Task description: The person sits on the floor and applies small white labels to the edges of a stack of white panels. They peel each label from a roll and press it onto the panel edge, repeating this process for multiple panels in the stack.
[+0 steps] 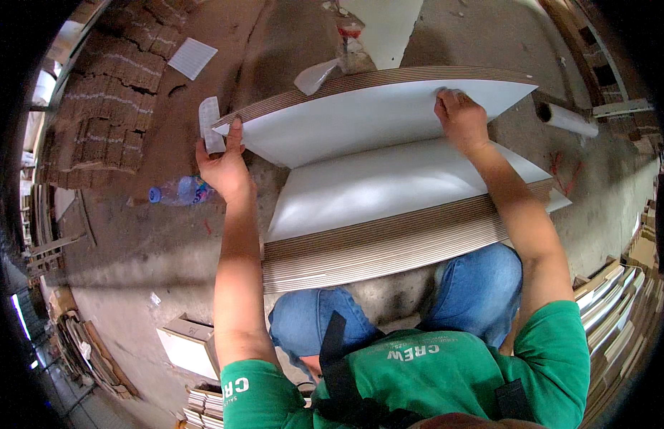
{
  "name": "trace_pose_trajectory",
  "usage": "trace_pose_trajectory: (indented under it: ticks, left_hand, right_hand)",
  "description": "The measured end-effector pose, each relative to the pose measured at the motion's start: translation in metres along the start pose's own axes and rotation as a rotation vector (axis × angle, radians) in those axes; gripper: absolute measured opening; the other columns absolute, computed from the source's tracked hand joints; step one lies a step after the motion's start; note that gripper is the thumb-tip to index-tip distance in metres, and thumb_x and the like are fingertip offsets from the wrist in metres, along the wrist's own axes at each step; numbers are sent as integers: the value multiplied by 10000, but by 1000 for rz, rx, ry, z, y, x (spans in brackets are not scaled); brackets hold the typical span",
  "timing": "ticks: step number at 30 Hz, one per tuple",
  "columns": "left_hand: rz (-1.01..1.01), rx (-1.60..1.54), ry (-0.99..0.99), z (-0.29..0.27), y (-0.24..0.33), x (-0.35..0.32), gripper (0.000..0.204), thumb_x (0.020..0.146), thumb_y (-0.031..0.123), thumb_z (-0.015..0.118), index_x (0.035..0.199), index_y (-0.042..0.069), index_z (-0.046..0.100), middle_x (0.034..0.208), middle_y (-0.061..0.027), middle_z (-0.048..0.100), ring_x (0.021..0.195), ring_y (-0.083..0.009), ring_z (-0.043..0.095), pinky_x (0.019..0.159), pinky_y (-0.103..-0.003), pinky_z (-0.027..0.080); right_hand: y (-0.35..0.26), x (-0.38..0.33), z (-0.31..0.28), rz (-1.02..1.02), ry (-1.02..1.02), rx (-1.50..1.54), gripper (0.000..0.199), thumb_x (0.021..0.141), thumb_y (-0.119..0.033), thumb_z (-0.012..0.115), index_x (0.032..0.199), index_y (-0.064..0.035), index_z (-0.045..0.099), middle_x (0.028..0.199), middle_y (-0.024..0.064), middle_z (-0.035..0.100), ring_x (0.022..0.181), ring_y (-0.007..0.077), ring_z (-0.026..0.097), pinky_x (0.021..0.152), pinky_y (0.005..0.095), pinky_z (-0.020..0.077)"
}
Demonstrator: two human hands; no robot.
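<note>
Two thick piles of white-faced cardboard sheets stand before my knees, meeting in a V. The far pile [332,123] leans back, its brown layered edges on top; the near pile [389,175] slopes down toward me. My left hand [226,168] is closed on the left end of the far pile, thumb on its white face. Beside those fingers is a pale strip [209,118]. High on the same white face, toward the right, my right hand [462,118] presses with curled fingers. Whether it pinches anything small is hidden.
A plastic bottle [182,191] lies left of the piles. Stacked brown cardboard [110,100] stands at far left. A white roll [568,119] lies at right, a clear plastic scrap [316,76] behind the far pile. A white-fronted box [190,348] sits by my left arm.
</note>
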State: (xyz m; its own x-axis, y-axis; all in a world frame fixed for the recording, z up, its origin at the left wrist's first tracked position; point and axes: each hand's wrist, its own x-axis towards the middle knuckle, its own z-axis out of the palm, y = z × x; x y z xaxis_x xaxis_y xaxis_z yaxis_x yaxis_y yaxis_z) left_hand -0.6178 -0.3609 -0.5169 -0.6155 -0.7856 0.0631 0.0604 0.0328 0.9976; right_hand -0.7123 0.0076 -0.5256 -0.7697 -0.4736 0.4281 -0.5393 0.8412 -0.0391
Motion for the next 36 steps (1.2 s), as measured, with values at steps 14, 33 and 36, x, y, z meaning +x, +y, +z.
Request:
trace_pose_trajectory:
  ticks: [14,33,36]
  left_hand:
    - [-70,-218,-270,-19,8,-1,622,704,0,694,1241,-47,385,1080,-88,550,996,-184,513,855,-270,393]
    - [-149,-149,-19,-7,-1,5,578,695,-21,700,1192,-64,408,1048,-127,547,924,-182,551,795,-285,464]
    - [-179,-221,-116,-10,1,9,610,693,-57,651,1232,-54,366,1057,-129,543,926,-207,555,823,-294,451]
  right_hand:
    - [54,12,-82,794,-215,1341,184,846,-199,588,904,-25,576,774,-10,588,724,79,541,650,239,438]
    - [33,3,-23,337,179,110,257,748,-161,692,880,-43,505,781,76,614,662,164,602,575,294,488]
    - [43,11,-60,751,50,367,220,769,-208,684,846,-52,549,823,54,607,698,127,594,608,282,487]
